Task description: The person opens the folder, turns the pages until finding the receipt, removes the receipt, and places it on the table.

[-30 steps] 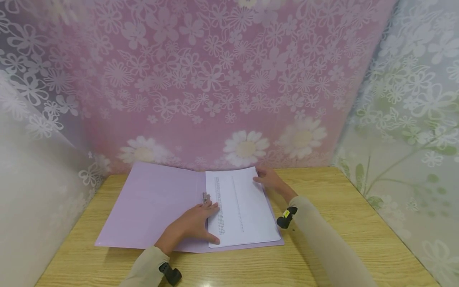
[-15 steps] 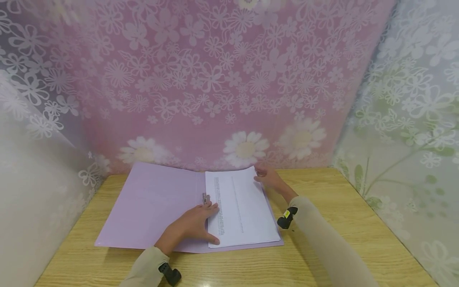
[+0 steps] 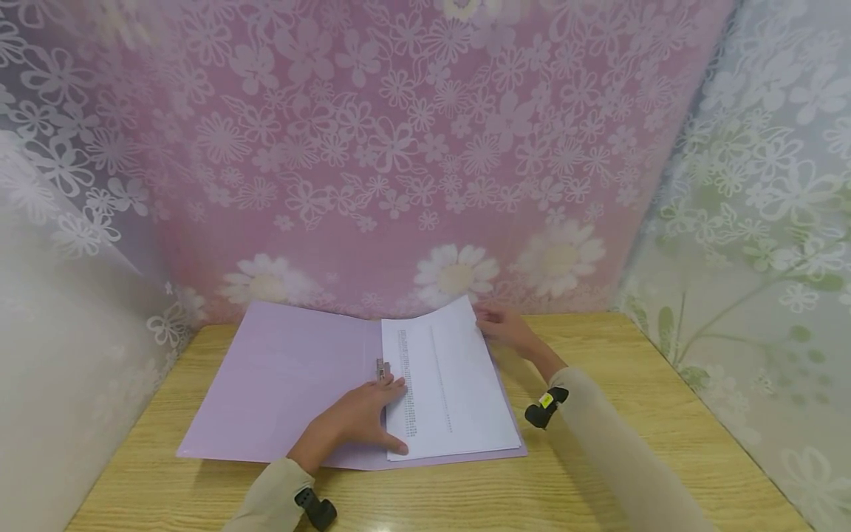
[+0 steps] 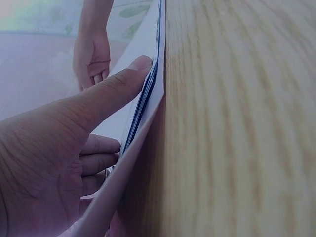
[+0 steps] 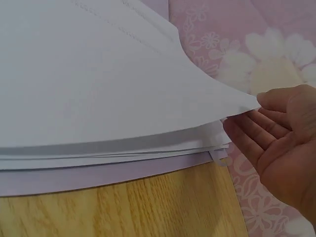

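A lilac folder (image 3: 286, 377) lies spread flat in the head view, with a stack of printed sheets (image 5: 173, 146) on its right half. A metal clip (image 3: 382, 368) sits near the fold. My left hand (image 3: 355, 417) rests on the left margin of the sheets just below the clip, thumb and fingers spread. At the far right corner, my right hand (image 3: 510, 334) pinches the top sheet (image 5: 108, 84) between thumb and fingers. That corner is raised and curved, apart from the sheets beneath, as the right wrist view shows.
The folder lies on a wood-grain table (image 3: 598, 384). A pink floral cloth (image 3: 372, 162) hangs right behind the table's back edge. Pale floral sheeting (image 3: 764, 222) stands along the right side, and more (image 3: 73, 295) along the left.
The top sheet's far right corner has risen a little. My right hand and forearm have shifted slightly to the right. The left hand has stayed in place.
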Motion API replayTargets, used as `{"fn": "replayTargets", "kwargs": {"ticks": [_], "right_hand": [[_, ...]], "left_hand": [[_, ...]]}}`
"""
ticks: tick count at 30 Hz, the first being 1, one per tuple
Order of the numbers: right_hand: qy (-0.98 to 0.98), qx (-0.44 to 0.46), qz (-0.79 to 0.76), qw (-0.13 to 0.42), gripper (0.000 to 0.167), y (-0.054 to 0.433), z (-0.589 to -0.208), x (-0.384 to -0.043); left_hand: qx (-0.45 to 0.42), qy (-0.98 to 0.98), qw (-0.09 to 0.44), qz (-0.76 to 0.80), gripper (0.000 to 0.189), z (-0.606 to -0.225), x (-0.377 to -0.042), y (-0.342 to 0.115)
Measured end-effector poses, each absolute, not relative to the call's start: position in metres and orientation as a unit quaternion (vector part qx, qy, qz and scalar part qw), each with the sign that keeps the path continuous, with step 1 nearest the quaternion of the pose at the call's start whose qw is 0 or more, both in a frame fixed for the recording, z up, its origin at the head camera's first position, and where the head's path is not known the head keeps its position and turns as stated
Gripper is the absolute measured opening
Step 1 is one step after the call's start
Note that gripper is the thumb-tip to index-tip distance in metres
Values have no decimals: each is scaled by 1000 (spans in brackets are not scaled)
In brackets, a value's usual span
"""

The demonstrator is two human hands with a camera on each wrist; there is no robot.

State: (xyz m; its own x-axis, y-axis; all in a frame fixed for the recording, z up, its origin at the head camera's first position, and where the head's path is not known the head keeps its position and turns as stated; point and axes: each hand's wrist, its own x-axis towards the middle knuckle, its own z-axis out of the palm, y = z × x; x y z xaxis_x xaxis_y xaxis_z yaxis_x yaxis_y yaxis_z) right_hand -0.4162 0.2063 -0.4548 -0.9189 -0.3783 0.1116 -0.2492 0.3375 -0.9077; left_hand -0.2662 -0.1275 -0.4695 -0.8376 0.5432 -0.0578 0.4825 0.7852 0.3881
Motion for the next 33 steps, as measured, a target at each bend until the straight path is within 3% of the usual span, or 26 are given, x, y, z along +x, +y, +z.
{"fn": "replayTargets", "kwargs": {"ticks": [4, 13, 22, 33], "right_hand": [[800, -193, -558, 110, 47, 211, -450, -409], [787, -223, -543, 191, 57, 221, -451, -386], [731, -308, -550, 260, 87, 216, -454, -367], [731, -359, -513, 271, 94, 190, -453, -354]], "left_hand": [[274, 941, 81, 183, 108, -469, -266, -127], [270, 941, 83, 183, 108, -468, -266, -129], [280, 938, 81, 187, 109, -471, -266, -129], [276, 929, 79, 234, 109, -471, -272, -132]]}}
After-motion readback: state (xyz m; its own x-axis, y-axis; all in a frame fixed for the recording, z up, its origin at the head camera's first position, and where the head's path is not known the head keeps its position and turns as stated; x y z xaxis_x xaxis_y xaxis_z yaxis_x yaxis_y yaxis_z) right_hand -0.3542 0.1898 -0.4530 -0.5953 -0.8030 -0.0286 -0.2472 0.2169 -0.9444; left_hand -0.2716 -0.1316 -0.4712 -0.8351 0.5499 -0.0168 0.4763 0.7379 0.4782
